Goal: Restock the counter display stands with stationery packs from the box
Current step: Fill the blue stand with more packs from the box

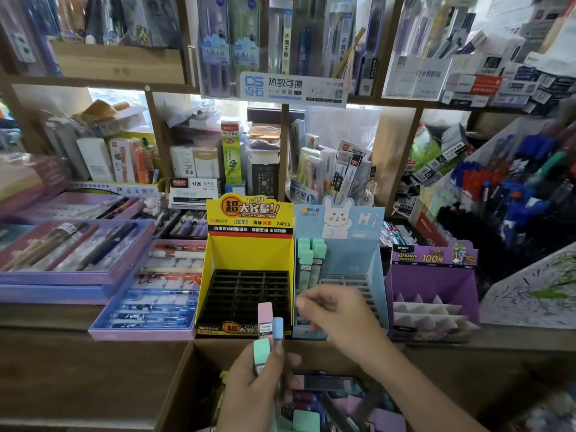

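Observation:
My left hand (252, 388) grips a fan of three slim lead packs (266, 332), pink, blue and green, above the open cardboard box (184, 378) at the bottom. My right hand (336, 316) hovers in front of the light blue rabbit stand (352, 232), fingers curled toward the thumb; nothing shows between them. Several green packs (311, 260) stand in that stand's back left slots. The yellow stand (249, 244) to its left shows only its black slot grid. On the right, a purple stand (433, 275) has white dividers.
More pastel packs (311, 416) lie loose in the box. Purple pen trays (71, 254) and a blue tray (149, 300) cover the counter to the left. Shelves packed with pens rise behind; a bin of blue pens (514, 194) sits at right.

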### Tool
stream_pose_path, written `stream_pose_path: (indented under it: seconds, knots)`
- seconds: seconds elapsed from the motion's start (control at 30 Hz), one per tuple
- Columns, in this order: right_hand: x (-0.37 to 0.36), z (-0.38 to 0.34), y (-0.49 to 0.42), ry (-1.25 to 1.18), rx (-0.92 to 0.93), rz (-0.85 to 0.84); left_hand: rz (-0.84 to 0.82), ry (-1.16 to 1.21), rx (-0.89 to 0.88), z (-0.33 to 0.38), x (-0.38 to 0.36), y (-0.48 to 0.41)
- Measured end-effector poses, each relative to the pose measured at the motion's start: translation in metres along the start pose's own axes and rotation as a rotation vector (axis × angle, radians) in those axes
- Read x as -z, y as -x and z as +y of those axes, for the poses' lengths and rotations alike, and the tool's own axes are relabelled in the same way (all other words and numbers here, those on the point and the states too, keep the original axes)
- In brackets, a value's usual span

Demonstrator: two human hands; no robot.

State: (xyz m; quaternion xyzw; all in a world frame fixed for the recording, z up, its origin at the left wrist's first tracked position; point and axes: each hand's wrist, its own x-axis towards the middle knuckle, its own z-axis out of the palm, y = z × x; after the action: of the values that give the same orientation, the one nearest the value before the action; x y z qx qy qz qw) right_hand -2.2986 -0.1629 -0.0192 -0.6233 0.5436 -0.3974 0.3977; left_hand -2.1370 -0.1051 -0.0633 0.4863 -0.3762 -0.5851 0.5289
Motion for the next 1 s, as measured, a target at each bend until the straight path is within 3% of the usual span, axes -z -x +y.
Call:
stream_pose_path:
  seconds: [0.2,0.63,0.83,1.0]
  knots:
    - [-0.009,0.007,0.013,-0.046,-0.130,-0.168,-0.040,-0.054,-0.040,0.001,-0.005,0.004]
    - [0.025,0.008,0.008,-0.373,-0.189,0.022,0.026,0.191,0.164,0.002,0.001,0.000]
    - [0.050,0.008,-0.002,-0.418,-0.115,0.190,0.050,0.226,0.181,0.007,-0.003,0.002]
    - [0.058,0.011,-0.006,-0.406,-0.101,0.209,0.055,0.203,0.180,0.010,-0.004,0.005]
